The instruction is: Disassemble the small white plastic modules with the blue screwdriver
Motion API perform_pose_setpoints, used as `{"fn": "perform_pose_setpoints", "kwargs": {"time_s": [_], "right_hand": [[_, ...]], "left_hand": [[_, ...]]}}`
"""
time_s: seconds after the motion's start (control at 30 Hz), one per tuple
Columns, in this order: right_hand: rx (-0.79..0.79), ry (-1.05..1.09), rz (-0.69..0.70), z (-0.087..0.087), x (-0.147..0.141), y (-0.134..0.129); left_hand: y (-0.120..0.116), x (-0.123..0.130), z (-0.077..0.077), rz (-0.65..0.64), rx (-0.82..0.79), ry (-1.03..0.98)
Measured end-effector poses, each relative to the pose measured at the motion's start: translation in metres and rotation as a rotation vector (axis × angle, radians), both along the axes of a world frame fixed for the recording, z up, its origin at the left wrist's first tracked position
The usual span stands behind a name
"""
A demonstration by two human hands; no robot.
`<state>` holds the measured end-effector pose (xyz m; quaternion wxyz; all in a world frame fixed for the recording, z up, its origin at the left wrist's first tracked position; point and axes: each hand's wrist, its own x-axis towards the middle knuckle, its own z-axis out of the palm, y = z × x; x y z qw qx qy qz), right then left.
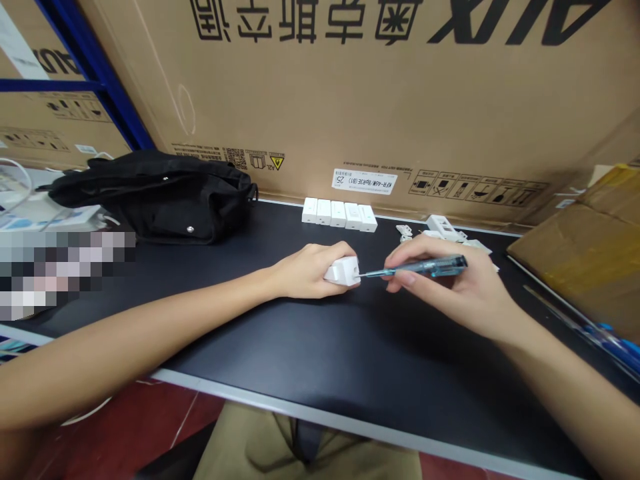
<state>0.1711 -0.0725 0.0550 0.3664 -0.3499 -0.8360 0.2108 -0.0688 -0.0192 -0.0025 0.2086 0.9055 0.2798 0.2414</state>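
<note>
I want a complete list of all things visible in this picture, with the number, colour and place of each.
Row of white blocks: five, white, back of table.
Small white parts: several, white, back right of table.
Black bag: one, black, back left of table.
Table: one, black top, under everything.
Cardboard box: one, brown, behind table.
Blue shelf frame: one, blue, back left.
White block: one, white, in left hand.
Screwdriver: one, clear blue, in right hand.
Left hand: one, mid-table.
Right hand: one, right of left hand.
</note>
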Motion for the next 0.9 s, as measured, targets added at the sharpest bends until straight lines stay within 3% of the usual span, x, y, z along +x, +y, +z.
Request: {"fn": "perform_pose_setpoints", "kwargs": {"time_s": [0.1,0.23,0.43,0.63,0.9], "right_hand": [[-0.037,-0.021,0.015,0.0,-0.003,-0.002],[0.06,-0.057,-0.001,-0.001,-0.008,-0.006],[0.205,-0.102,0.008,-0.002,-0.012,-0.01],[0.322,-0.172,-0.005,-0.004,-0.016,-0.012],[0.308,-0.21,-0.058,-0.004,-0.018,-0.013]], "left_hand": [[-0.002,0.0,0.002,0.045,-0.022,-0.035],[-0.003,0.001,0.004,0.089,-0.027,-0.022],[0.001,0.001,0.003,-0.003,0.118,-0.047],[0.005,0.0,-0.003,0.029,0.162,-0.036],[0.003,0.001,-0.001,0.038,0.163,-0.017]]}}
